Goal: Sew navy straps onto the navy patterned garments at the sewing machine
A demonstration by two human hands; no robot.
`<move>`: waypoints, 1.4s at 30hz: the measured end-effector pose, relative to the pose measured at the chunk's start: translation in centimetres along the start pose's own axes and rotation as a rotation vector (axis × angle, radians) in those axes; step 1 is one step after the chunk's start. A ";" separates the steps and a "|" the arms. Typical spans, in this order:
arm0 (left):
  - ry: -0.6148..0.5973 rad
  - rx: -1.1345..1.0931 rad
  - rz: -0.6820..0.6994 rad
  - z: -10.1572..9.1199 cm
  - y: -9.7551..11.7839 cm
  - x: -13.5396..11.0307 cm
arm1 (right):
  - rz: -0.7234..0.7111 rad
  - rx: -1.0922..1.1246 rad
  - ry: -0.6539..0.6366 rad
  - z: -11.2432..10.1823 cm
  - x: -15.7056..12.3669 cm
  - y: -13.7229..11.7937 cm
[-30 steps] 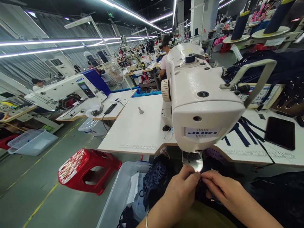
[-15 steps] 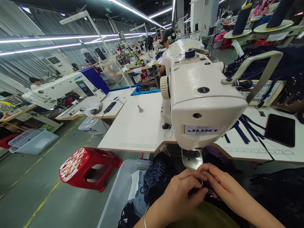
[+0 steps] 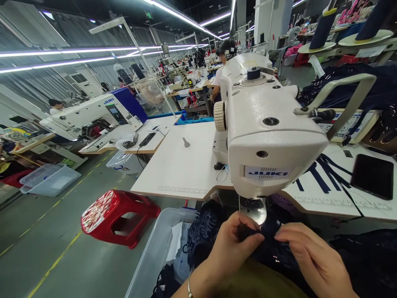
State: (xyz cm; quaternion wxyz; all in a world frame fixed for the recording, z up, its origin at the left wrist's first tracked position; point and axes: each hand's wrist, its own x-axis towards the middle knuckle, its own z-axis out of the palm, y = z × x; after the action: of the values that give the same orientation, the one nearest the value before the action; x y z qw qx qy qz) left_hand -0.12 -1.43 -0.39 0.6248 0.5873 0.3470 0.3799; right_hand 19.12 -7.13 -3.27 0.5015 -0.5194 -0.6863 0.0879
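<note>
My left hand (image 3: 235, 246) is closed in a pinch on a piece of dark navy fabric (image 3: 273, 244) just under the head of a white JUKI sewing machine (image 3: 263, 136). My right hand (image 3: 313, 258) lies on the same fabric to the right, fingers close together and pressing it down. The metal plate (image 3: 252, 209) at the machine's needle end hangs right above my fingers. More dark cloth (image 3: 366, 256) spreads to my right.
A clear plastic bin (image 3: 155, 256) with dark lace pieces sits by my left arm. A red stool (image 3: 119, 215) lies tipped on the floor. The white table (image 3: 182, 165) carries navy straps (image 3: 319, 174) and a black phone (image 3: 372, 176). Other machines and workers fill the hall.
My hands have drawn apart along the fabric: the right hand slid to the right and flattened, the left keeps its pinch under the machine. The view shifted slightly.
</note>
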 end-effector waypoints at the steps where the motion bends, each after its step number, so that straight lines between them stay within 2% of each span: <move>1: 0.008 -0.004 -0.007 0.1 0.0 0.0 | 0.003 -0.005 -0.020 0.3 -0.6 0.1; 5: 0.030 -0.009 0.003 0.8 -0.1 0.0 | 0.092 -0.084 -0.103 1.4 -2.0 0.3; 9: 0.038 0.036 0.020 1.5 -0.1 0.0 | 0.223 0.074 -0.270 1.8 -1.8 0.1; 11: 0.036 0.076 0.042 1.7 -0.1 -0.1 | 0.285 0.182 -0.226 1.9 -1.5 -0.2; 15: 0.031 0.191 0.151 2.0 -0.5 -0.4 | 0.389 0.298 0.007 2.1 -1.1 -0.8; 19: 0.128 0.367 0.268 2.3 -1.1 -0.8 | 0.297 0.365 0.130 2.5 -0.7 -1.1; 24: 0.148 0.411 0.324 2.2 -1.6 -1.1 | 0.276 0.537 0.157 3.3 -0.4 -0.7; 31: -0.011 0.432 0.383 1.2 -1.6 -1.2 | 0.251 0.561 0.114 3.0 -0.5 -0.4; 38: 0.055 0.456 0.401 1.5 -1.6 -1.4 | 0.262 0.568 0.138 3.2 -0.1 -1.0; 42: 0.023 0.442 0.383 1.5 -1.5 -1.3 | 0.262 0.593 0.119 3.2 -0.6 -0.5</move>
State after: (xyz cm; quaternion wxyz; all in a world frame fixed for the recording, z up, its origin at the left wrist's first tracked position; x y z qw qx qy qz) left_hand 0.70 -3.33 -1.75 0.3944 0.7596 0.3115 0.4127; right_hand 16.24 -6.53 -4.83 0.6545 -0.4389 -0.5277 0.3172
